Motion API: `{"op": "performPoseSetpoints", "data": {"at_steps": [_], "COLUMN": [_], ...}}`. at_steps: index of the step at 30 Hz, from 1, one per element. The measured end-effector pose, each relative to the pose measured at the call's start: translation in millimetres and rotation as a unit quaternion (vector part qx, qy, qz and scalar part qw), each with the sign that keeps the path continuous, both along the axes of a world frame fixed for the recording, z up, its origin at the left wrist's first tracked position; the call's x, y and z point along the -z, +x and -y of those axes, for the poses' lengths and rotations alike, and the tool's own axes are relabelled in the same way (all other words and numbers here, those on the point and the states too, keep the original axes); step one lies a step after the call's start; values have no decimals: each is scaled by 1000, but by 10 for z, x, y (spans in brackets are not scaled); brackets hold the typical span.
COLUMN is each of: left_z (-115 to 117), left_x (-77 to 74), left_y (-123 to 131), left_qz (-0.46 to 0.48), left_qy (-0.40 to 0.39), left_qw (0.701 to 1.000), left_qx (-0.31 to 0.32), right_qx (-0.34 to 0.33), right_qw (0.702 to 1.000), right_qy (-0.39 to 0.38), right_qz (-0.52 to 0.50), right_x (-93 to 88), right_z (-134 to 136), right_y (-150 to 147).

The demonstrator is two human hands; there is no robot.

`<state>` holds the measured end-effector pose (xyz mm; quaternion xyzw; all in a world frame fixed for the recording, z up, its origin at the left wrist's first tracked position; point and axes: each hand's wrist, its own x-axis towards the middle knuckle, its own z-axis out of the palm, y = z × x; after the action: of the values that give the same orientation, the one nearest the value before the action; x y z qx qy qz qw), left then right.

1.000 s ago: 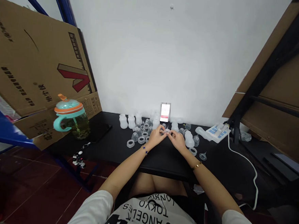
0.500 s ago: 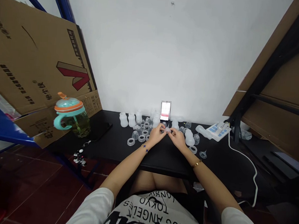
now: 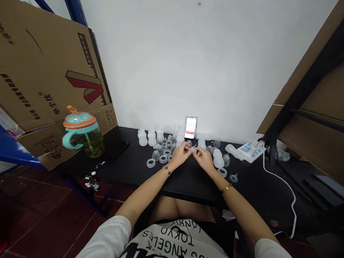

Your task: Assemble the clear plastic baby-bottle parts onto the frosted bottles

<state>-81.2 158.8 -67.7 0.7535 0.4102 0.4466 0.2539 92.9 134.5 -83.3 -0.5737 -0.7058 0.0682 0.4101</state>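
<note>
My left hand (image 3: 180,154) and my right hand (image 3: 203,158) meet above the black table (image 3: 186,181), both pinching one small clear plastic ring piece (image 3: 192,149) between their fingertips. Around them lie several clear rings (image 3: 151,163), small clear cups (image 3: 225,160) and frosted white bottles (image 3: 142,138). A clear silicone nipple (image 3: 233,177) rests on the table to the right of my right hand.
A teal and orange sippy cup (image 3: 84,134) stands at the table's left end before a big cardboard box (image 3: 40,80). A white power strip (image 3: 251,151) with its cable (image 3: 288,192) lies at the right. A dark shelf frame (image 3: 314,76) rises on the right.
Both hands stay pinched on the clear piece; the fingers shift only slightly. The view has tilted a little.
</note>
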Motion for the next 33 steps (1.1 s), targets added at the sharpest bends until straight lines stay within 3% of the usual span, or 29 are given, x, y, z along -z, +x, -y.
{"op": "performPoseSetpoints", "data": {"at_steps": [33], "left_z": [-50], "left_x": [63], "left_y": [1], "left_qz": [-52], "left_qy": [15], "left_qw": [998], "left_qx": [8], "right_qx": [-17], "right_qw": [1000], "right_qy": [0], "right_qz": [-16], "right_x": [11], "right_z": [-7], "right_y": [31]}}
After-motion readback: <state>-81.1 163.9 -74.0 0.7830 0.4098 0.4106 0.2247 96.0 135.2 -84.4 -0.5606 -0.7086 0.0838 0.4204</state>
